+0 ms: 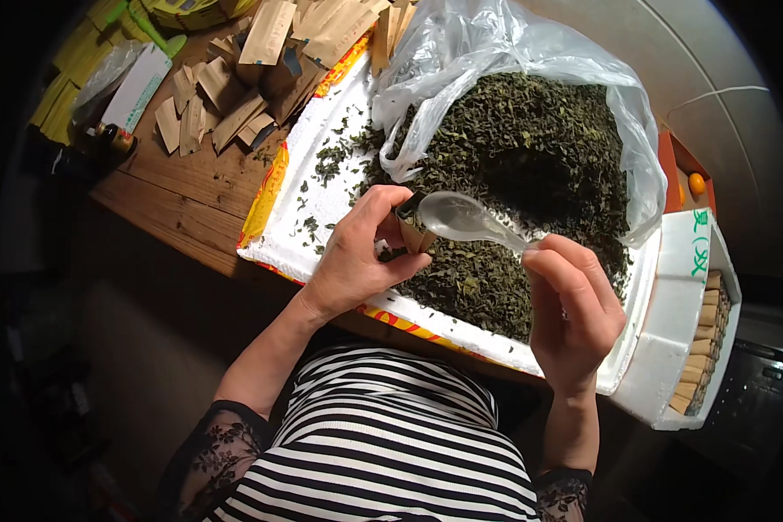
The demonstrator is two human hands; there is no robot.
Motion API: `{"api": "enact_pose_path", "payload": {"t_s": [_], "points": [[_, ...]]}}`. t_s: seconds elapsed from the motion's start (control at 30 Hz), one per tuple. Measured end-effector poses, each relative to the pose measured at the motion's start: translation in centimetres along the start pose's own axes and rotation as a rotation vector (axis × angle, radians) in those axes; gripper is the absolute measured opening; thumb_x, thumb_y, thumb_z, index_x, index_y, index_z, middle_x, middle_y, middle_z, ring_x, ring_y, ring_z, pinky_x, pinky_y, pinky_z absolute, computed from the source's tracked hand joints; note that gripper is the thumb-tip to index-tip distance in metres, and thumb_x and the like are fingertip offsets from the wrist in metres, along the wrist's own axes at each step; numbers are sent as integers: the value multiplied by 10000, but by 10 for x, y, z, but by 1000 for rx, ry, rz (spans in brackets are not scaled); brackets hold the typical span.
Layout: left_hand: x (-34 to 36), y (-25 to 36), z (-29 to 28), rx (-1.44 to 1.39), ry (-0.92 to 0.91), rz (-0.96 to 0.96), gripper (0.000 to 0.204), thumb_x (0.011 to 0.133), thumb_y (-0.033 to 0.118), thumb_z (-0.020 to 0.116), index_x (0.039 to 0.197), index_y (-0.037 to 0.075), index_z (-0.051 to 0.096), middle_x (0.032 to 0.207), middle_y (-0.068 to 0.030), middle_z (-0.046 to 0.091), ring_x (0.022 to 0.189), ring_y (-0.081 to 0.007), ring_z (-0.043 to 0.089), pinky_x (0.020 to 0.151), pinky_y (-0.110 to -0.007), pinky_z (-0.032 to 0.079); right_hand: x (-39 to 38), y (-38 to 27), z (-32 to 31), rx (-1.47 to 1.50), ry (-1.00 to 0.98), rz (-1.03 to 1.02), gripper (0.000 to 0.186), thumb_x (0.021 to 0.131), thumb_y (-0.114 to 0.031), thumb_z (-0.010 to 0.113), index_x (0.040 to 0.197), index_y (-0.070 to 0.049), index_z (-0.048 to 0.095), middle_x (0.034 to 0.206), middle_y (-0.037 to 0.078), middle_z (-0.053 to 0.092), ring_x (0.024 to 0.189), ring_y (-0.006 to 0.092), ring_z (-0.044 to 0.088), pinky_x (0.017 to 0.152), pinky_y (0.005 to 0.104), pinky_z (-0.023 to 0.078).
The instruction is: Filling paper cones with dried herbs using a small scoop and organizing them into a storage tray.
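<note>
- Clock is read from the middle of the view, 12 at the top.
- Left hand (352,248) is just off centre toward 9, fingers pinching a little packet (411,233) between thumb and index, so the packet's pretty much dead centre.
- Right hand (576,313) sits around 3:30, fingers gripping the handle of a clear spoon (461,216). The bowl points toward 10, right up by the packet's top; can't tell if they're actually touching.
- Big heap of dark dried leaves (522,117) from 12 round to 4, partly inside a see-through bag (461,39) at 1.
- It's all in a white foam tray (278,235) with red and yellow tape on the edges, and some leaves are scattered toward 11.
- Tray's on a wooden bench (183,196), with a messy pile of brown packets (222,83) at 10:30.
- White box (648,357) near 4, rows of paper packets (706,339) inside.
- Orange fruit (697,184) at 2:30, in a reddish box (670,165).
</note>
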State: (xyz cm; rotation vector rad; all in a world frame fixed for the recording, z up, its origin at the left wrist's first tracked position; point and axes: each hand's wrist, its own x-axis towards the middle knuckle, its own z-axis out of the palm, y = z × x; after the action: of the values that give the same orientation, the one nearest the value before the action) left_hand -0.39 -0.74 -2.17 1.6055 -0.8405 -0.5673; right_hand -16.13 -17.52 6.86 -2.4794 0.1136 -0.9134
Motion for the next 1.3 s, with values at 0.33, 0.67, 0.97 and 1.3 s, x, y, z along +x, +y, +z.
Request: {"api": "enact_pose_path", "payload": {"t_s": [0.33, 0.67, 0.97, 1.3], "points": [[11, 10, -4, -305, -108, -71, 646, 798, 12, 804, 1351, 30, 471, 1054, -24, 638, 910, -80, 651, 798, -236, 559, -62, 79, 3, 28, -44, 459, 161, 857, 110, 629, 976, 10, 672, 938, 82, 673, 822, 136, 637, 724, 258, 522], [30, 30, 15, -520, -339, -140, 648, 782, -3, 816, 1348, 38, 501, 1122, -64, 674, 1028, -151, 660, 936, -319, 531, -10, 34, -15, 181, -26, 69, 307, 811, 134, 676, 1083, -9, 673, 1011, 139, 684, 858, 232, 687, 722, 295, 546], [42, 36, 37, -214, -428, 8, 649, 751, -28, 788, 1337, 26, 514, 1077, -37, 649, 912, -112, 657, 848, -280, 531, -11, 42, -17, 290, 28, 38, 337, 816, 101, 704, 1125, -30, 672, 984, 135, 701, 844, 249, 702, 711, 310, 564], [54, 39, 68, -100, -511, 122, 705, 698, -22, 808, 1345, 38, 533, 1249, -59, 570, 951, -129, 626, 830, -269, 528, -25, 52, -61, 27, -122, -75, 197, 732, -41, 756, 894, -62, 646, 861, 55, 650, 678, 253, 616, 610, 347, 481]]}}
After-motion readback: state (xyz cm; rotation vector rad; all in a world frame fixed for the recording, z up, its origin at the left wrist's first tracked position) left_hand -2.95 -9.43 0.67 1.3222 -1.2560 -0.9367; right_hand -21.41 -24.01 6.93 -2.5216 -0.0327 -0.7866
